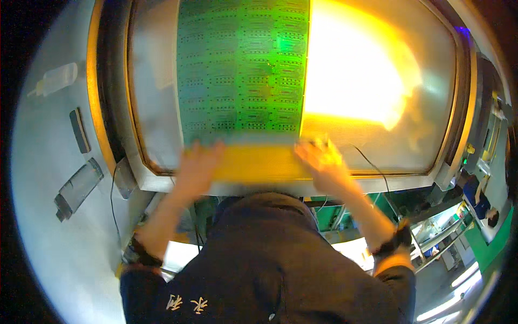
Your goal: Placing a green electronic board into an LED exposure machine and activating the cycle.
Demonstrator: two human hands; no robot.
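Note:
A green circuit board panel (240,70), covered with repeated rows of dark marks, lies within a wide, rounded metal frame (377,181). Between my hands is a wide yellow board-like piece (259,162), smeared by motion, with a paler strip along its far edge; its exact kind does not show. My left hand (199,167) grips its left end, the fingers curled toward the panel's near edge. At the other end my right hand (321,159) is closed on it in the same way. Both hands are blurred.
Strong yellow-white light (350,65) glares right of the panel. On the pale surface at left lie a translucent bottle (60,77), a dark narrow block (79,130) and a grey flat tool (79,186). Thin cables (372,164) hang near the frame. Another person (477,197) is at far right.

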